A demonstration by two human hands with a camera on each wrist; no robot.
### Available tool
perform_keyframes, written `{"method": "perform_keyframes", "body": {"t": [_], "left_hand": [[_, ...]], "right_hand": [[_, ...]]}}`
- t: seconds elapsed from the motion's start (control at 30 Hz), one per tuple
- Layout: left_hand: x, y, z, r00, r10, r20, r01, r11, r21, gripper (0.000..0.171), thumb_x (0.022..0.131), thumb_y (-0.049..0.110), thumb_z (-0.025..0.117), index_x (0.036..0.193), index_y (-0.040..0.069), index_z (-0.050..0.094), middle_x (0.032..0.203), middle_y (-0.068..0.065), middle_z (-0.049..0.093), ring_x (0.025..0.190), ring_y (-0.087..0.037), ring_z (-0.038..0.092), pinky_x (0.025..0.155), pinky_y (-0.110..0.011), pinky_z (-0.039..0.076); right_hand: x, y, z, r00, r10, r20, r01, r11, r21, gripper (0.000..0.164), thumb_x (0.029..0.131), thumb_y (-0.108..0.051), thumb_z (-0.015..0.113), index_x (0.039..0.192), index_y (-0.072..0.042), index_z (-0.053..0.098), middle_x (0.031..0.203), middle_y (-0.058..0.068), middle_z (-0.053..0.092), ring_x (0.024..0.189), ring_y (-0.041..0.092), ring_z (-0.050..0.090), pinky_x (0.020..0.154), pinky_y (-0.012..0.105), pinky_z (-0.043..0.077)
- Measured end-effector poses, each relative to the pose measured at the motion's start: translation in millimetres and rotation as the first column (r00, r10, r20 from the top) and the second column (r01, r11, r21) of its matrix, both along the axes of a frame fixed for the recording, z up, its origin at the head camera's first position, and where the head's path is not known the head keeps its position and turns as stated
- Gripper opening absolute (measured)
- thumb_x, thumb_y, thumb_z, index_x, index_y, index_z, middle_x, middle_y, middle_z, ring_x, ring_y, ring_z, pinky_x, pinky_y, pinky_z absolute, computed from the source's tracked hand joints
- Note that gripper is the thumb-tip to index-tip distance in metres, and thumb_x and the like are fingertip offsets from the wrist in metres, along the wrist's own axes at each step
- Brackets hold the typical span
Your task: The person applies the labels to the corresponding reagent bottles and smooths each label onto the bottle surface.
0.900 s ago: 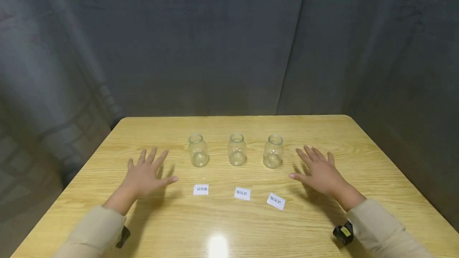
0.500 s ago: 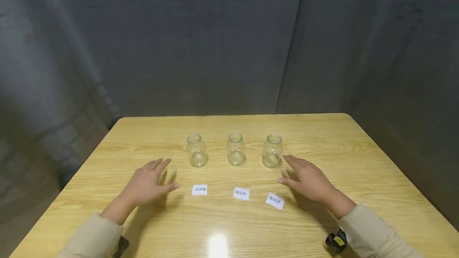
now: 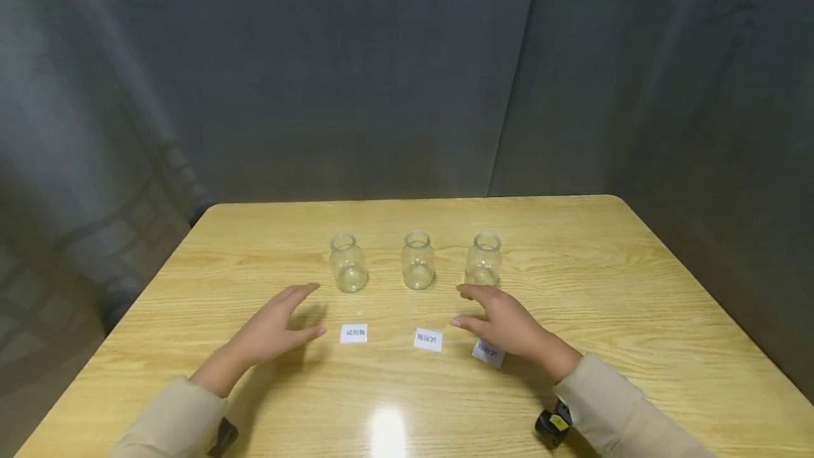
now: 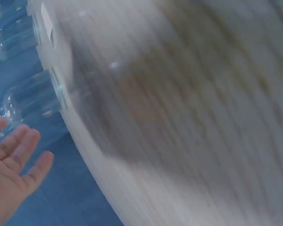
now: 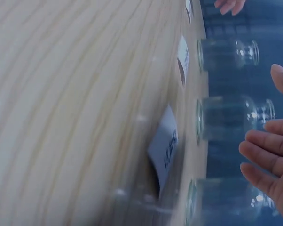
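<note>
Three clear glass jars stand upright in a row: a left jar (image 3: 349, 267), a middle jar (image 3: 417, 263) and a right jar (image 3: 483, 260). In front of them lie three white paper labels with printed characters: a left label (image 3: 353, 333), a middle label (image 3: 428, 340) and a right label (image 3: 488, 353). My left hand (image 3: 270, 327) hovers left of the left label, fingers extended, holding nothing. Above the right label is my right hand (image 3: 509, 320), its fingers loosely extended and nothing held. It covers the right jar's base and part of that label.
The wooden table (image 3: 305, 401) has rounded far corners. Behind it hangs a dark grey curtain (image 3: 356, 76), which also runs along both sides. A small black wrist camera (image 3: 554, 424) sits under the right sleeve, and another black device (image 3: 222, 437) under the left.
My right hand has moved left, from beside the right jar to over the right label. The left hand has shifted slightly right, its spread fingers drawing together. Jars and labels stay in place.
</note>
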State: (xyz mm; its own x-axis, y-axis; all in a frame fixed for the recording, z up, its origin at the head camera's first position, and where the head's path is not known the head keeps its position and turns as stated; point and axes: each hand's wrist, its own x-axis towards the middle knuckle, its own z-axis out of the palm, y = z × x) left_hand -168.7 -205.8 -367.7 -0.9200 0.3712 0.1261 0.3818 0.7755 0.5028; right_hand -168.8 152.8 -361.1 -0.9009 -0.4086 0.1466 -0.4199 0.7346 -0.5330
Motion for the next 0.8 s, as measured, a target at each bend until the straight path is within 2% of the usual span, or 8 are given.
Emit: {"method": "perform_keyframes", "body": {"t": [0.3,0.4,0.53,0.67,0.8], "left_hand": [[-5.6,7.7,-5.7,0.996,-0.090,0.015,0.089,0.995,0.052,0.065,0.074,0.030,0.067,0.126,0.003,0.040,0.121,-0.014,0.047,0.106,-0.030,0.046,0.088,-0.047,0.036],[-7.7,10.6,-4.3,0.991,-0.131,0.019,0.130,0.991,0.041,0.063,0.072,0.024,0.070,0.124,0.002,0.042,0.113,-0.014,0.052,0.101,-0.028,0.049,0.085,-0.046,0.038],[-11.1,14.3,-4.9,0.982,-0.180,0.061,0.177,0.983,0.043,0.059,0.072,0.021,0.069,0.121,0.001,0.044,0.109,-0.014,0.054,0.098,-0.027,0.051,0.084,-0.045,0.040],[-14.3,17.3,-7.5,0.970,-0.211,0.118,0.206,0.977,0.056,0.053,0.074,0.020,0.068,0.117,-0.002,0.048,0.109,-0.016,0.054,0.097,-0.028,0.051,0.083,-0.043,0.041],[-18.6,20.0,-9.2,0.965,-0.217,0.145,0.213,0.976,0.042,0.048,0.073,0.020,0.068,0.113,-0.002,0.051,0.108,-0.016,0.055,0.095,-0.028,0.053,0.081,-0.042,0.043]], "right_hand": [[-12.0,-25.5,-7.9,0.988,0.123,0.095,-0.109,0.983,-0.146,0.041,0.081,-0.022,0.060,0.115,0.000,0.050,0.107,0.012,0.056,0.098,0.025,0.051,0.083,0.041,0.042],[-16.0,-34.8,-9.4,0.976,0.184,0.119,-0.161,0.970,-0.183,0.036,0.082,-0.016,0.059,0.113,0.002,0.051,0.106,0.015,0.056,0.097,0.026,0.052,0.082,0.040,0.042],[-20.6,-47.2,-12.3,0.956,0.249,0.157,-0.215,0.955,-0.206,0.033,0.083,-0.012,0.057,0.111,0.004,0.051,0.105,0.016,0.056,0.094,0.026,0.053,0.081,0.039,0.042],[-23.7,-58.9,-16.0,0.937,0.278,0.211,-0.234,0.949,-0.211,0.031,0.083,-0.014,0.057,0.109,0.003,0.053,0.101,0.012,0.058,0.091,0.021,0.054,0.078,0.035,0.044],[-27.3,-69.4,-19.3,0.929,0.273,0.249,-0.221,0.950,-0.219,0.029,0.082,-0.014,0.058,0.107,0.002,0.054,0.095,0.006,0.059,0.088,0.017,0.054,0.076,0.031,0.045]]}}
